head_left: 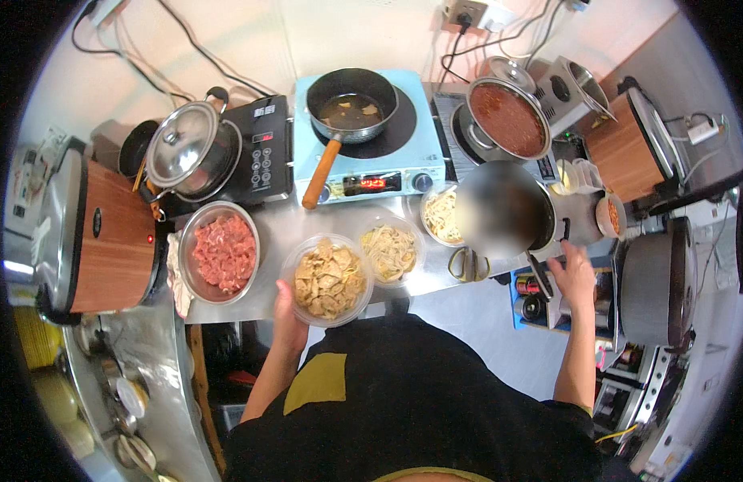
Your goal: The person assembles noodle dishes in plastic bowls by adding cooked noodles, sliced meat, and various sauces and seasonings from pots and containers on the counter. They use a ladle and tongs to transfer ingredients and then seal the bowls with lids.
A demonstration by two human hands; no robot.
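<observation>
From my remote end I'm seeing the left hand [288, 321] curling round the near-left side of a clear tub [364, 299] full of brown pieces [327, 281]. Thumb is lying up the wall, fingers are hiding underneath; looking like a part-closed hold on the tub. The tub is overlapping the front edge of the counter [269, 210] in this view; can't tell if it's resting there or lifted. A second tub [421, 251] of pale strands [391, 249] is sitting close by, just beyond it to the right.

Right hand [575, 277] is hovering well apart, far over to the right, fingers loosely spread, nothing showing in its grasp. Nearest to it is the black handle [538, 275] of a pan [546, 213]; I'm not able to tell if the thumb is touching. Pan contents are blurring out, so I'm skipping them.

Doing this well, as I'm judging it: the clear tub is heaped and looking thin-walled, so I'm wanting spread support underneath, not a hard rim pinch, and a level tub, or pieces may be spilling over the near side. On the handle I'm favouring a full wrap over fingertips, knuckles clear of the pan's side. The second tub is standing close enough to be getting knocked.
</observation>
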